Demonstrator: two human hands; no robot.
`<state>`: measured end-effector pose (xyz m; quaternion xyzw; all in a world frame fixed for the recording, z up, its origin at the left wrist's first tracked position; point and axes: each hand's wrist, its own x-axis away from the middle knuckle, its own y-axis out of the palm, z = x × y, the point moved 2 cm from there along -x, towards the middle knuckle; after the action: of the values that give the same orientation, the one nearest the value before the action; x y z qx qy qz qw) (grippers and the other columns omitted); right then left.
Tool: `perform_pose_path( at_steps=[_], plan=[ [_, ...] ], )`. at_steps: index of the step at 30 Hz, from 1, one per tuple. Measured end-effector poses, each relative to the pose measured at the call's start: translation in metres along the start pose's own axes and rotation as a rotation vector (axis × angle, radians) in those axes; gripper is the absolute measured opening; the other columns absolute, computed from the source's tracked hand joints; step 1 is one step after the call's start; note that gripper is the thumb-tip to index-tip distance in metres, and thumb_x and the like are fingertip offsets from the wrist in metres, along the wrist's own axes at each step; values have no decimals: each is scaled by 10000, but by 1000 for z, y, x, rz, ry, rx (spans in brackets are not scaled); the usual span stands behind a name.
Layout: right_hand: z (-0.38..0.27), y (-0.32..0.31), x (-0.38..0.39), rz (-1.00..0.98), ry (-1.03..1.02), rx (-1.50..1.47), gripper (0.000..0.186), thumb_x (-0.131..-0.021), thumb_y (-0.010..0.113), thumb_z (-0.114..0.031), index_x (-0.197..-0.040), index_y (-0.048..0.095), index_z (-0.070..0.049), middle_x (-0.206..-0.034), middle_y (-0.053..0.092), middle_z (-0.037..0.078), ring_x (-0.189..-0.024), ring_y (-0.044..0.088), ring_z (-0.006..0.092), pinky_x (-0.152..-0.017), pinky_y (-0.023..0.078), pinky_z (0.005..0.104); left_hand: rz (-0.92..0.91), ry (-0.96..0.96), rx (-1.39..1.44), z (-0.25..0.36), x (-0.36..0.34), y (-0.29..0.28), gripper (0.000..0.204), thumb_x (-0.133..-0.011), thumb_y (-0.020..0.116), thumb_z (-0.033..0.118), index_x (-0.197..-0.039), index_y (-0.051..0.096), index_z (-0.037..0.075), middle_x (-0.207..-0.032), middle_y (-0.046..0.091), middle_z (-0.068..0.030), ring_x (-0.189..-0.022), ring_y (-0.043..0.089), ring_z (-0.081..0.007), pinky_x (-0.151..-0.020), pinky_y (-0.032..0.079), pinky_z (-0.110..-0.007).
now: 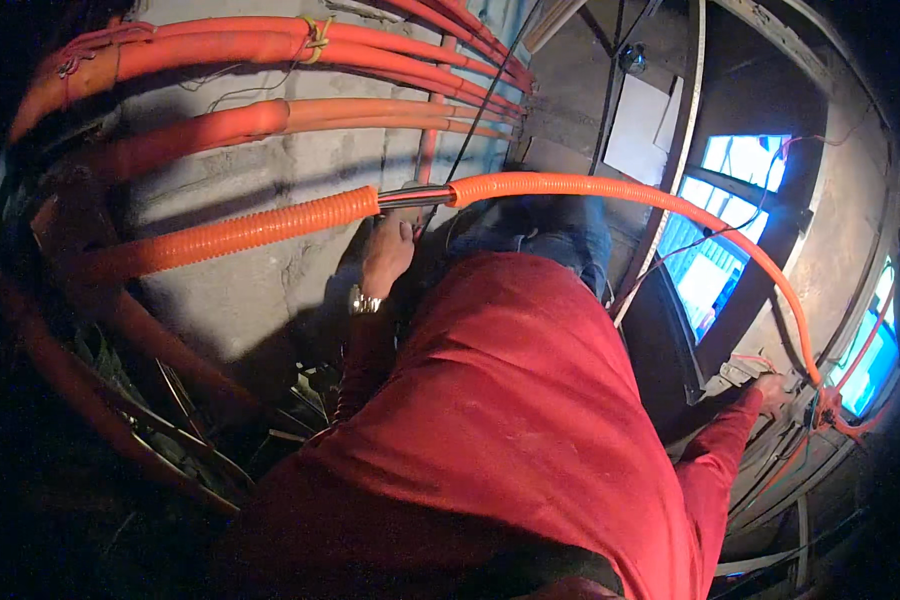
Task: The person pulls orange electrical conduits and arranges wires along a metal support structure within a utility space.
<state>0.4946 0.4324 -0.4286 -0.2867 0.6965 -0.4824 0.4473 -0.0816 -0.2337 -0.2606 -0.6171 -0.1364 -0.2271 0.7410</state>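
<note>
My left hand (388, 252), with a metal watch (364, 300) on the wrist, is closed just below a gap in an orange corrugated conduit. Something small and partly hidden, with a red and dark end, shows at its fingers. In the gap lies a bundle of dark and reddish wires (415, 197), between the left conduit piece (260, 222) and the right conduit piece (580, 187). My right hand (770, 392) reaches far right, against a wooden ledge beside the window. Its fingers are too small and shadowed to make out.
Several thick orange pipes (200, 48) run along the grey block wall (235, 180). Right, the conduit arcs down to a tangle of wires (825, 410) by a bright window (730, 230). Leafy debris (310, 390) lies in shadow lower left. A pale upright strip (676, 165) stands before the window.
</note>
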Motion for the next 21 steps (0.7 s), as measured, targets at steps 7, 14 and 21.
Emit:
perform_pose_path(
  at_steps=[7, 14, 21],
  plan=[
    [-28, -10, 13, -40, -50, -68, 681, -925, 605, -574, -1518, 471, -267, -1457, 228, 512, -1328, 372, 679, -965, 402, 789, -237, -30, 142, -83, 15, 104, 404, -1019, 559, 307, -1298, 570, 14, -1200, 666, -297, -1140, 628, -489, -956, 500, -533],
    [-27, -27, 17, -90, 20, -79, 719, -916, 600, -623, -1533, 452, -285, -1494, 221, 475, -1394, 321, 635, -1031, 319, 798, -2, -173, 121, -38, 14, 110, 604, -996, 580, 293, -1504, 356, 56, -1220, 662, -333, -1114, 629, -535, -956, 490, -606],
    [-15, -20, 11, -99, -22, -48, 767, -915, 579, -657, -1569, 405, -295, -1518, 191, 480, -1428, 283, 632, -1052, 286, 803, 91, -238, 91, -16, 15, 86, 593, -974, 594, 302, -1468, 376, 58, -1140, 676, -341, -1050, 644, -546, -909, 493, -630]
  ],
)
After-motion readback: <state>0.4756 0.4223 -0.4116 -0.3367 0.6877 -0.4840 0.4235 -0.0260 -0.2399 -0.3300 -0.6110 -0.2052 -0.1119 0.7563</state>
